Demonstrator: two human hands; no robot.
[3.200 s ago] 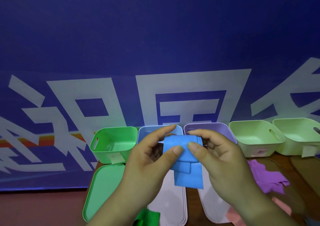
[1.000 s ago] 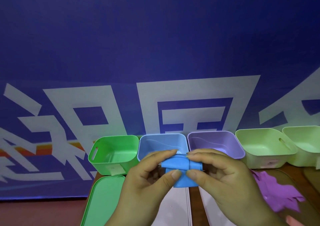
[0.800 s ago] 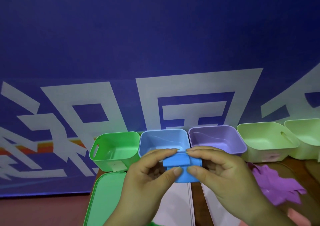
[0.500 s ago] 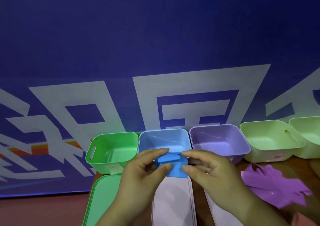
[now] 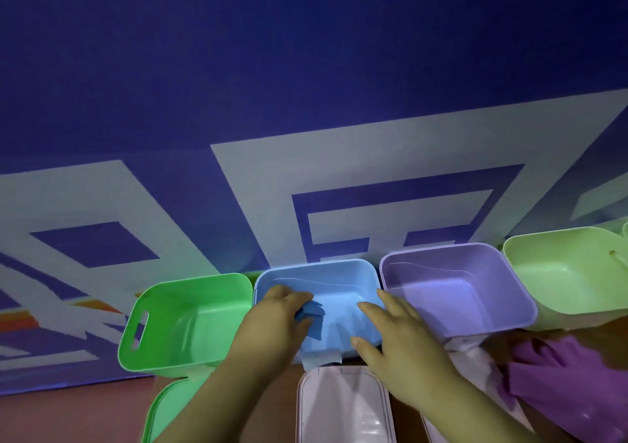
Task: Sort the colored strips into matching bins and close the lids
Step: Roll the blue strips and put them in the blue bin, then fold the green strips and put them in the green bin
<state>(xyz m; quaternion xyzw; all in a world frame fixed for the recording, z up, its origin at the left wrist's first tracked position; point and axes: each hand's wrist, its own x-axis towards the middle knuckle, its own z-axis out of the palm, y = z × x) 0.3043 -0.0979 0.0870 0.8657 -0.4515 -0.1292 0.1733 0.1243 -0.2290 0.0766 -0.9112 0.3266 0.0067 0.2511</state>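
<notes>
In the head view the step in hand looks to be the drop of the blue strips [image 5: 314,320] into the blue bin [image 5: 316,265]. The left hand [image 5: 272,323] reaches over the near wall into that bin, its grip pinched on the folded bundle between thumb and fingers. The bundle sits low inside towards the bin's 9 o'clock side; whether it touches the floor I cannot tell. The right hand [image 5: 404,344] hovers over the bin's 4 o'clock corner, its grip released, fingers spread and holding nothing. The next move, I judge, calls for the left grip to let go and both hands to lift clear. Then either the pale lid [image 5: 343,405], lying on the surface [image 5: 543,335] at the bin's 6 o'clock, gets fitted, or the purple strips [image 5: 557,381], heaped at 4 o'clock of the right hand, go into the purple bin [image 5: 441,256], just beside the blue one at 3 o'clock. The green bin [image 5: 190,320] stands at 9 o'clock with a green lid [image 5: 163,408] in front of it, and a light green bin [image 5: 560,237] stands beyond the purple one; none has its lid on. Nothing blocks the drop, though the folded strips might spring open and catch under a lid rim
</notes>
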